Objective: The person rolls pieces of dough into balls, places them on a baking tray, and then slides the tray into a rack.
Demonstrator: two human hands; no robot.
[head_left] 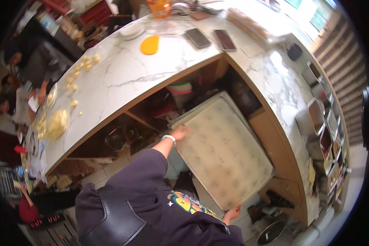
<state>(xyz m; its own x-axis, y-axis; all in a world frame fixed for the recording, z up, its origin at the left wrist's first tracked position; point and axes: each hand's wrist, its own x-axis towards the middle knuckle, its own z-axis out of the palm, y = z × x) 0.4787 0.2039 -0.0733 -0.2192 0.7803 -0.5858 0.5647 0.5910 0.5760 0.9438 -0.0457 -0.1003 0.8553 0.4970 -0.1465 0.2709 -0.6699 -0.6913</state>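
Observation:
I hold a large rectangular baking tray (pixel 221 158), tilted, in front of the shelves under the counter. Its surface is pale and beige with dark blotches. A second edge shows along its far side, so there may be another tray beneath. My left hand (pixel 179 133), with a pale band at the wrist, is closed on the tray's left edge. My right hand (pixel 232 214) grips its near corner at the lower right; some of its fingers are hidden. The tray covers part of the shelves behind it.
On the marble counter (pixel 123 78) lie dough pieces (pixel 86 63), a big dough lump (pixel 57 124), a yellow scraper (pixel 150 44) and two phones (pixel 197 38). Metal containers (pixel 317 115) line the right side. A round pan (pixel 270 233) stands low at right. Other people work at the far left.

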